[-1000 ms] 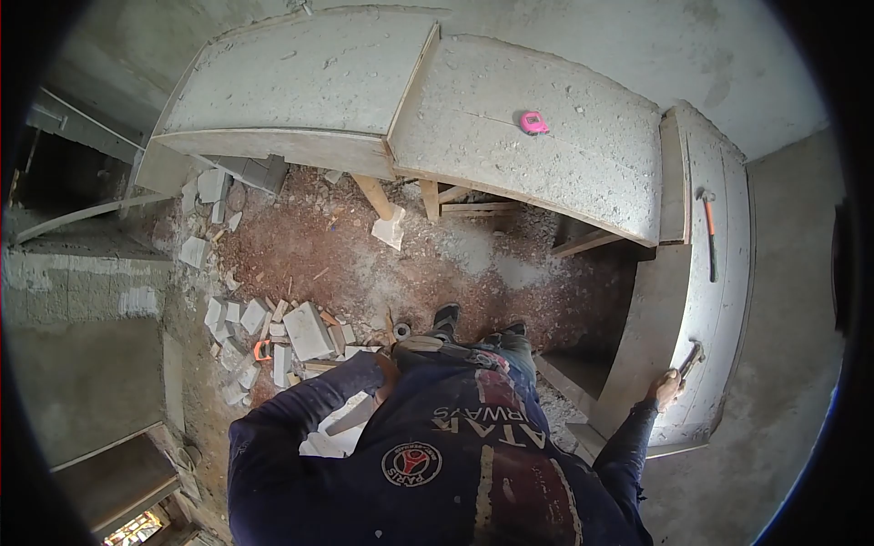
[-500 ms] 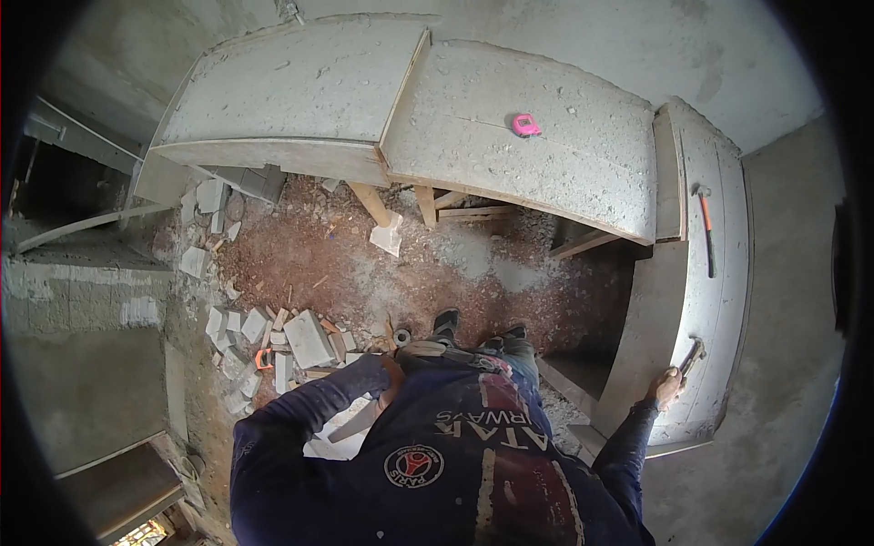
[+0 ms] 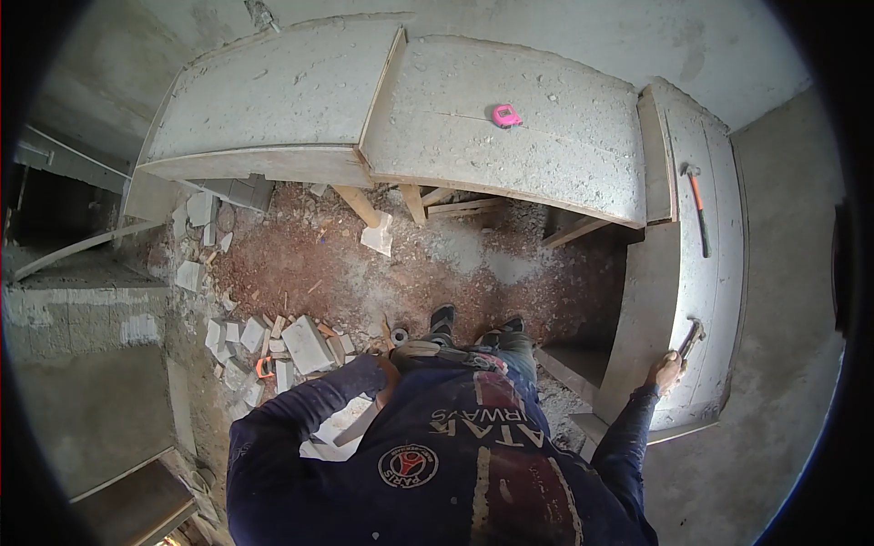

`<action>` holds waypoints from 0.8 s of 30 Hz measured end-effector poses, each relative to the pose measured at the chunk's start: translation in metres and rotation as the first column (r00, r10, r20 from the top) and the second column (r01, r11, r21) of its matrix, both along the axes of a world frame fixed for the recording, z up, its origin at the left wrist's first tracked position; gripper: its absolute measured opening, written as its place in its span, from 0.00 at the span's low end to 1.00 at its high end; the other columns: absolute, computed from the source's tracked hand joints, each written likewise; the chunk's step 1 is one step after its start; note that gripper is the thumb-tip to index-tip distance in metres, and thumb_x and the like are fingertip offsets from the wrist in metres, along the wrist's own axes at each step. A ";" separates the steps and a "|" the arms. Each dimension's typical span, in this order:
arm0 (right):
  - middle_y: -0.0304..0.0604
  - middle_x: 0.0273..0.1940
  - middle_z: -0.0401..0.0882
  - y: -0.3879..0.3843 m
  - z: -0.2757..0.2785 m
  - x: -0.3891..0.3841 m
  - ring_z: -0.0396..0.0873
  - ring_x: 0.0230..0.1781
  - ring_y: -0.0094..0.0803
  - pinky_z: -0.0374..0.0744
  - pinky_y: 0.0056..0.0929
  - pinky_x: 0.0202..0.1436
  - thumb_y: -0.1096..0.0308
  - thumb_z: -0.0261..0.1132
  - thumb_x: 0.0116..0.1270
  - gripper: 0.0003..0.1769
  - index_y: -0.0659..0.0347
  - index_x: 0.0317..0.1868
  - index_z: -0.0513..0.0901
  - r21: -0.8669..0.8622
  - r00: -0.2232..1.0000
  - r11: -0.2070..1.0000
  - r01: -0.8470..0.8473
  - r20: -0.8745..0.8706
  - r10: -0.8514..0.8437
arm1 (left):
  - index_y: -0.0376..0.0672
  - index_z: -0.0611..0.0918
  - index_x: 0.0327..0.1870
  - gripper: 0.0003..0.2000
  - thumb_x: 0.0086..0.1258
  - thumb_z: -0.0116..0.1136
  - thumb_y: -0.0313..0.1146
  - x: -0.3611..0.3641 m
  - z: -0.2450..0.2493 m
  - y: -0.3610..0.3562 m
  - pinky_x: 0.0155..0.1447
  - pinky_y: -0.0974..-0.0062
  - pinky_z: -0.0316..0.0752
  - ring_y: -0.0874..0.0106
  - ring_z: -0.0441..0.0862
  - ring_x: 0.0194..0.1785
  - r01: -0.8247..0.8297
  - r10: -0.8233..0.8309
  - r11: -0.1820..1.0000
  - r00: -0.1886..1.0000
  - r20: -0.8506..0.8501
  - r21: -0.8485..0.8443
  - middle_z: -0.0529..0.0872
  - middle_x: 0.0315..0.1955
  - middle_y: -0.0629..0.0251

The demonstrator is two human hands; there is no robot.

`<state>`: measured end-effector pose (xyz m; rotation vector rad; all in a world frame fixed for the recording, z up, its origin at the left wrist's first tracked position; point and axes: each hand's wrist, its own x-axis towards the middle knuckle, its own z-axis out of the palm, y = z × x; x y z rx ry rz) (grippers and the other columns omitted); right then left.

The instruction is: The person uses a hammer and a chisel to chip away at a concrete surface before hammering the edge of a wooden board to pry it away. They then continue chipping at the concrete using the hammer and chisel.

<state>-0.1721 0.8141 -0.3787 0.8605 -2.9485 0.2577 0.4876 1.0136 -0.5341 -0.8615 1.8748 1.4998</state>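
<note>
- A worker's right hand [image 3: 666, 371] closes around the handle of a hammer [image 3: 694, 335], its metal head projecting beyond the fist over the pale right-hand board [image 3: 678, 411]; whether the head touches the board cannot be told.
- The grip is the same as a second ago, and hand and hammer remain over the same part of the board.
- The left hand [image 3: 389, 379] is bent in at the waist, partly hidden by the sleeve; its grip cannot be told, its position unchanged against the body.
- Farther up the board lies a second hammer with an orange handle [image 3: 698, 216], lying where it lay before.
- A pink tape measure [image 3: 506, 116] sits on the gritty middle slab [image 3: 564, 150], shifted leftward in view along with the slab as the head camera turned slightly.
- Broken pale blocks [image 3: 308, 344] litter the reddish floor [image 3: 300, 246], undisturbed.
</note>
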 end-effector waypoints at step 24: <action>0.34 0.65 0.75 0.003 -0.005 -0.003 0.76 0.58 0.53 0.71 0.63 0.62 0.49 0.50 0.71 0.20 0.39 0.55 0.84 -0.026 0.994 0.997 -0.071 -0.083 0.069 | 0.44 0.85 0.55 0.30 0.56 0.69 0.56 -0.021 0.081 -0.053 0.58 0.64 0.77 0.60 0.85 0.56 0.091 -0.111 0.990 0.973 0.202 0.105 0.89 0.50 0.54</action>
